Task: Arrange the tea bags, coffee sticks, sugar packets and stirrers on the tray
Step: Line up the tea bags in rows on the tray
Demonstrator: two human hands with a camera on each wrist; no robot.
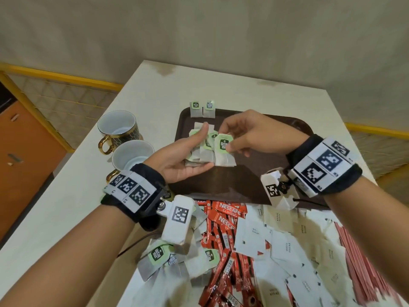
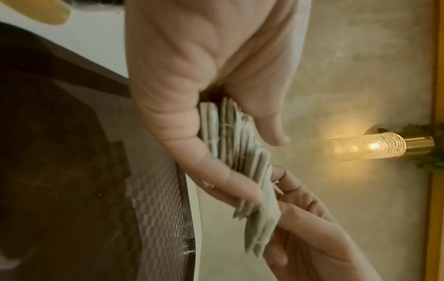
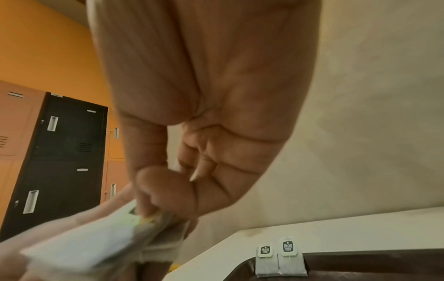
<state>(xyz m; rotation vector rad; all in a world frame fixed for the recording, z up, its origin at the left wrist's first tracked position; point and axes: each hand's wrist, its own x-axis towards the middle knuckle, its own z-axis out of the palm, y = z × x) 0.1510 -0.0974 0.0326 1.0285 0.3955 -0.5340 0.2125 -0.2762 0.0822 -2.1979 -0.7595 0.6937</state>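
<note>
While hands hover, white table (image 1: 88,196), brown tray (image 1: 254,173), beige wall (image 1: 199,29)

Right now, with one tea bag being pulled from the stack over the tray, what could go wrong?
1. The left hand holds a loose fan of tea bags; as the right hand pinches the front tea bag, its neighbours may slip out.
2. The two placed tea bags lean on the tray rim and could be knocked over.

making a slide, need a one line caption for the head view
Left hand holds a fan of tea bags over the tray; right hand pinches one.
</note>
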